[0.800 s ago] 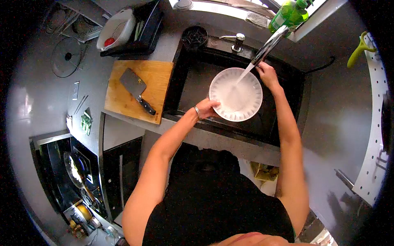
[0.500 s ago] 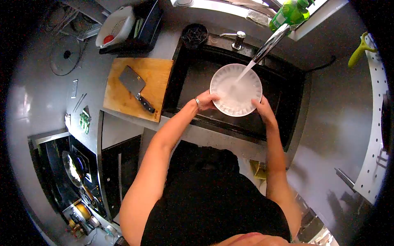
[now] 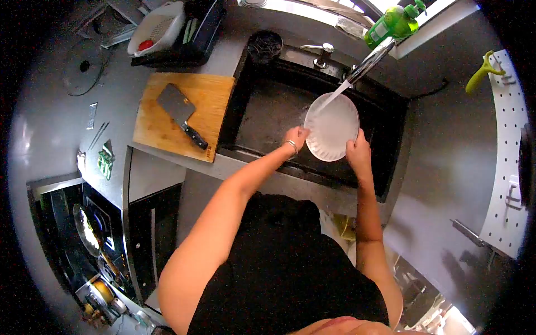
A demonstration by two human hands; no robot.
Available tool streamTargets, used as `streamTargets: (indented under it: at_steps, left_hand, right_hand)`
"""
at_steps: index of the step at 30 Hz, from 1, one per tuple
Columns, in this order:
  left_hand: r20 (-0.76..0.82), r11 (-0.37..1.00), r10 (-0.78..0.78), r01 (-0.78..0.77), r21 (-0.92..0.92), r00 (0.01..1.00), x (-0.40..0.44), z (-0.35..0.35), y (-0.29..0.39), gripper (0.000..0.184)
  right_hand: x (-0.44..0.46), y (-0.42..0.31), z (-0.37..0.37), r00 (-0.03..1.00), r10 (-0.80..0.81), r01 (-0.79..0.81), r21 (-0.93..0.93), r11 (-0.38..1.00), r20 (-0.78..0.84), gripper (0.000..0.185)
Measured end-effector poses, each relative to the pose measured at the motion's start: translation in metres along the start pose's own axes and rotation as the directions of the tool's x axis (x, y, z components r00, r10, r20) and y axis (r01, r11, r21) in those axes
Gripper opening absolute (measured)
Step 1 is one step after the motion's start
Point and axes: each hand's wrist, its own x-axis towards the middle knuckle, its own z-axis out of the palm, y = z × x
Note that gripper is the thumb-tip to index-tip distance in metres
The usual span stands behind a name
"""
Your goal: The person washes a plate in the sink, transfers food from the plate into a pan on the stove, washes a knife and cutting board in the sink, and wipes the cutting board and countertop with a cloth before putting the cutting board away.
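Observation:
A white plate [image 3: 334, 131] with a fluted rim is held tilted over the black sink [image 3: 268, 111]. Water runs from the chrome faucet [image 3: 368, 64] onto its upper part. My right hand [image 3: 359, 153] grips the plate's lower right rim, thumb on the near face. At the left rim, my left hand [image 3: 296, 138] has its fingers curled closed against the edge, with some of them hidden. A metal bracelet [image 3: 291, 147] circles the left wrist.
A cleaver [image 3: 181, 111] lies on a wooden cutting board [image 3: 218, 106] left of the sink. A black strainer [image 3: 264, 47] sits at the sink's back left corner, a green soap bottle [image 3: 393, 25] on the sill. A yellow-green peeler [image 3: 483, 72] hangs at right.
The plate has shifted slightly right and tilted from nearly level to steeper. My left hand has moved right along with it, fingers more curled. Water still flows.

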Motion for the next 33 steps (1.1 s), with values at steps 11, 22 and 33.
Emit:
streamTargets:
  at_steps: [11,22,33]
  left_hand:
    - [0.068,0.994,0.108,-0.109,0.013,0.992,0.049,0.015,-0.019,0.064]
    - [0.672,0.761,-0.093,0.488,-0.428,0.734,-0.003,-0.055,0.004,0.089]
    - [0.025,0.977,0.135,-0.137,0.165,0.991,-0.014,-0.131,-0.018,0.057]
  right_hand:
    - [-0.014,-0.017,-0.023,0.991,0.13,-0.13,-0.236,0.963,-0.016,0.041]
    - [0.025,0.092,0.054,0.977,0.003,-0.137,0.615,0.777,0.214,0.039]
    - [0.023,0.051,0.106,0.824,0.034,-0.318,0.412,0.854,0.565,0.043]
